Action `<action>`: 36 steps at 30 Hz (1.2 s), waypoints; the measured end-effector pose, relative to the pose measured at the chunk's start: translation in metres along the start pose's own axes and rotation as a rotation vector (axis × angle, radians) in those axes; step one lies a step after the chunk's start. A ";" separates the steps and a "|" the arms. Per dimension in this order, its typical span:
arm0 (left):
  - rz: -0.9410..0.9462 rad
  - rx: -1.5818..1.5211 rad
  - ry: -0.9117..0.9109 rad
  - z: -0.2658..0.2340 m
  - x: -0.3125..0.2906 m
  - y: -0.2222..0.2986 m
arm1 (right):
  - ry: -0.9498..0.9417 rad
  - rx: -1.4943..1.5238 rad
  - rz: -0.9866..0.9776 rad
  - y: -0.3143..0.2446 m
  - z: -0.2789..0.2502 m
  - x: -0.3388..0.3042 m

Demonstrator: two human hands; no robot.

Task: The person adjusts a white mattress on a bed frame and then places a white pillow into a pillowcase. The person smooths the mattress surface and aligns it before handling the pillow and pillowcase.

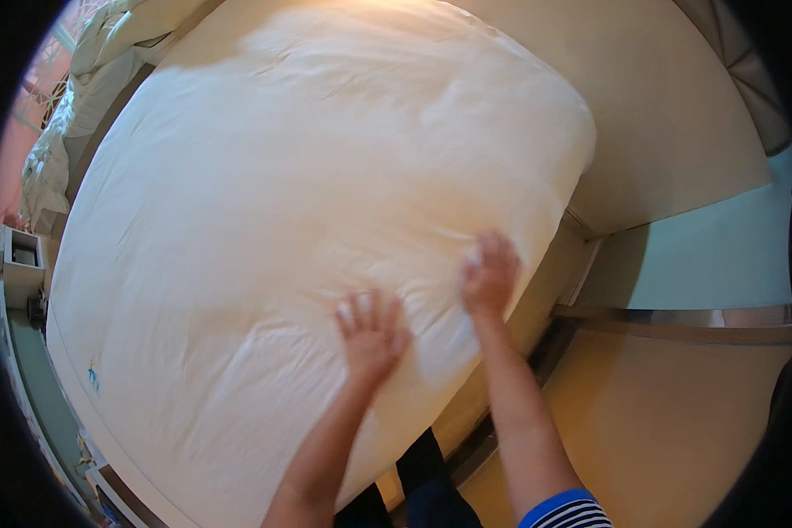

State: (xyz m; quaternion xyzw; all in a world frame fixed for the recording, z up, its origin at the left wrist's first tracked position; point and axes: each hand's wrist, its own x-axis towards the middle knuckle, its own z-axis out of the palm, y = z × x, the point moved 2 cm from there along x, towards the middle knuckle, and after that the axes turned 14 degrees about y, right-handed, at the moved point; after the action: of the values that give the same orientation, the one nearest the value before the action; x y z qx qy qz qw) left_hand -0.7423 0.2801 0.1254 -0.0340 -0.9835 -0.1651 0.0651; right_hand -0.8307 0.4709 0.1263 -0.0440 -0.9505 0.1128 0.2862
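A mattress with a pale cream fitted sheet [238, 194] fills the middle of the view, its surface lightly creased. My left hand [372, 334] lies palm down on the sheet near the close edge, fingers spread. Farther right and a little ahead, my right hand [491, 273] is on the sheet beside the mattress's right edge. Its fingers are blurred but look stretched out, with a patch of white showing by the thumb. Small wrinkles run in the fabric around both hands. A small blue mark [93, 377] shows on the sheet at the left.
A beige padded headboard or panel [660, 106] rises beyond the far right corner. White crumpled bedding [53, 172] lies at the far left, above a small white cabinet [22, 255]. A wooden ledge [678, 327] runs along the right. My dark-clothed legs [431, 484] stand against the near edge.
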 end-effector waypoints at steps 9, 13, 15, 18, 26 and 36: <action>0.268 -0.663 -0.738 0.043 -0.149 0.132 | -0.686 -0.053 0.996 0.152 -0.070 -0.141; 0.216 -0.688 -0.691 -0.022 -0.218 0.058 | -0.329 0.028 0.640 0.133 -0.071 -0.183; 0.069 -0.707 -0.373 -0.062 -0.236 0.019 | -0.215 0.161 0.338 0.070 -0.081 -0.138; -0.087 -0.306 0.013 -0.109 -0.254 -0.028 | -0.298 0.382 -0.002 -0.016 -0.090 -0.111; -0.325 0.136 -0.477 -0.117 -0.332 -0.004 | -0.687 0.255 -0.565 -0.074 -0.123 -0.189; -0.633 -0.237 0.326 -0.129 -0.459 -0.044 | -1.004 0.173 -0.688 -0.108 -0.175 -0.270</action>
State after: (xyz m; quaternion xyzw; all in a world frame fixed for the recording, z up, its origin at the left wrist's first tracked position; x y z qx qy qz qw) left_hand -0.2769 0.1751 0.1687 0.2909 -0.8962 -0.2931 0.1620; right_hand -0.5115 0.3588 0.1498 0.3473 -0.9164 0.0974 -0.1736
